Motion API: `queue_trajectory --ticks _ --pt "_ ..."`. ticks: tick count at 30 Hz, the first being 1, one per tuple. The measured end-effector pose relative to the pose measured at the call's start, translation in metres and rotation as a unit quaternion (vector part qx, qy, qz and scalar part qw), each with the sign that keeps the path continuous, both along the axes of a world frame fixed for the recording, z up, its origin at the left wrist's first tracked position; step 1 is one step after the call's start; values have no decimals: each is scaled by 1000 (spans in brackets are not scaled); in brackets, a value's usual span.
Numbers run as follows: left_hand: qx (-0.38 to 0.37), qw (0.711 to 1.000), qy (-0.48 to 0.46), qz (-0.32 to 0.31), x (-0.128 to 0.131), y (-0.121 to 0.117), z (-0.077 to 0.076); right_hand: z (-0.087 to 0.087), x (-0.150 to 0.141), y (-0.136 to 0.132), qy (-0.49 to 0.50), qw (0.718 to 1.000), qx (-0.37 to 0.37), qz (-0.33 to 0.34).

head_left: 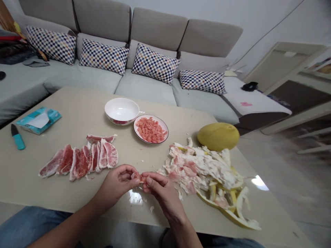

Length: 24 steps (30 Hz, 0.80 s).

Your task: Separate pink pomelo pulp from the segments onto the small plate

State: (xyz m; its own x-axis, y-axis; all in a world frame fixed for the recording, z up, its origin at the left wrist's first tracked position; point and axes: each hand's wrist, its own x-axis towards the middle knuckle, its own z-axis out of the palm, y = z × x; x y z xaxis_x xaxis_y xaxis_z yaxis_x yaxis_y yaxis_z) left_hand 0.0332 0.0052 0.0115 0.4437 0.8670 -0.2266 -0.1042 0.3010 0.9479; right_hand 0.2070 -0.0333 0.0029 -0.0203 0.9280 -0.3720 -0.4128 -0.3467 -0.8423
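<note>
The left hand [119, 183] and the right hand [161, 193] pinched a small piece of pink pulp [139, 178] between thumbs and fingertips. It lay at the very tips, spanning both grips (above the near part of the table [124, 210]), between the segments [82, 160] and the peelings [204, 168].

We see a smooth, glossy desk [126, 151] that throws back patches of light. The bowl [122, 110] looks like shiny white ceramic, and the plate [162, 123] seems glazed too. The tissue pack [41, 130] is thin plastic film, with soft matt paper [40, 120] at its opening. The knife handle [19, 141] looks like smooth plastic. The sofa [157, 29] and cushions [155, 63] are matt cloth. Our fruit piece [141, 179] has a slight sheen; the peeled pith [207, 163] is matt and rough.
</note>
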Motion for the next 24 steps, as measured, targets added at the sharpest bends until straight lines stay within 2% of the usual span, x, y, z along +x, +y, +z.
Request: queue_trajectory --ticks 8,14,17,20,22,23,24 --pt "-1 1000 -14 11 1 1 0 -3 -7 3 121 991 -36 -33" --pt "-3 1000 -30 9 1 -1 0 -11 -2 7 240 969 -62 -16" --pt "-9 999 -44 4 1 0 0 -11 1 6 243 968 -66 -6" --pt "-12 999 -49 4 1 1 1 -4 7 12 147 989 -29 13" --pt "-21 999 -43 10 1 1 2 0 17 28 -19 999 33 8" --pt "-28 999 -39 14 1 1 3 2 24 41 -115 991 69 -4" --pt "-35 999 -36 17 1 1 3 4 32 57 -225 968 110 -19"
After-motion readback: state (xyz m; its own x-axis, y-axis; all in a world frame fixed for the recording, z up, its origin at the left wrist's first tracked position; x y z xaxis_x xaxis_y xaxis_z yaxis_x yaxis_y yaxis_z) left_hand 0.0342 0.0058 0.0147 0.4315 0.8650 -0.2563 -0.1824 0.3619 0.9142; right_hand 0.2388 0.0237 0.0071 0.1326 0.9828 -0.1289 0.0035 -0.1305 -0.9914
